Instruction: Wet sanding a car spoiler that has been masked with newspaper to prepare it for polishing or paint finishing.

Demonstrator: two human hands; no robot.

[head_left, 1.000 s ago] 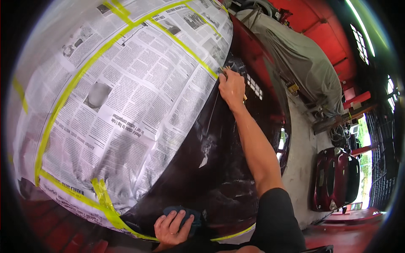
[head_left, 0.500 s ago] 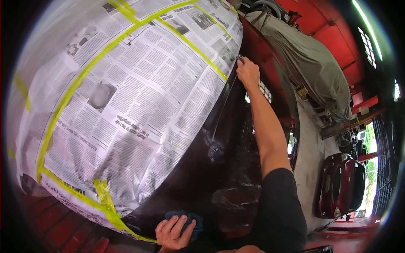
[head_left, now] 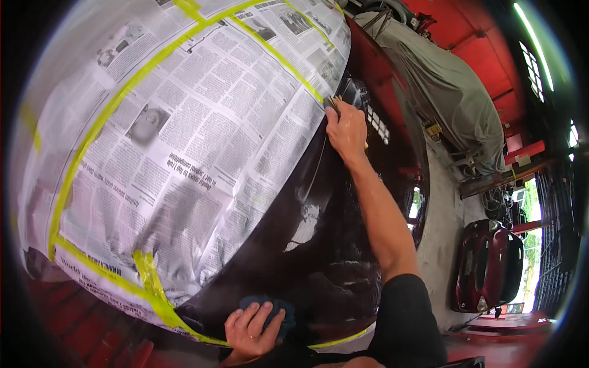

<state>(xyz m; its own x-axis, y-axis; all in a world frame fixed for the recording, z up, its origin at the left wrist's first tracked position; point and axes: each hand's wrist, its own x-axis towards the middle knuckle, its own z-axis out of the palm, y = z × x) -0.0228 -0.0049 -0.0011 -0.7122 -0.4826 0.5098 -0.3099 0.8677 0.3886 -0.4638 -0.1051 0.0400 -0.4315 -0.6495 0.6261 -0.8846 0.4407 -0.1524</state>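
Observation:
A dark maroon, wet-looking car panel (head_left: 282,270) lies before me, beside a large area covered with newspaper sheets (head_left: 165,165) and edged with yellow masking tape (head_left: 92,144). At the far end of my outstretched arm, my right hand (head_left: 348,132) is closed on a small dark pad with a tan edge (head_left: 332,102), probably folded sandpaper. It presses on the panel right at the newspaper's border. Near the bottom, my left hand (head_left: 253,328) rests with bent fingers on a crumpled dark blue cloth (head_left: 283,314), which lies on the panel.
Beyond the panel's right side is a concrete floor (head_left: 451,257). A vehicle under a grey-green cover (head_left: 442,86) stands at the upper right. A maroon bumper (head_left: 485,267) sits at the right, near a wooden beam (head_left: 500,183). Red slatted surfaces (head_left: 67,319) show at the lower left.
My right hand has come a little nearer and to the left along the newspaper's border, with the pad. My left hand stays on the cloth. The view has shifted slightly.

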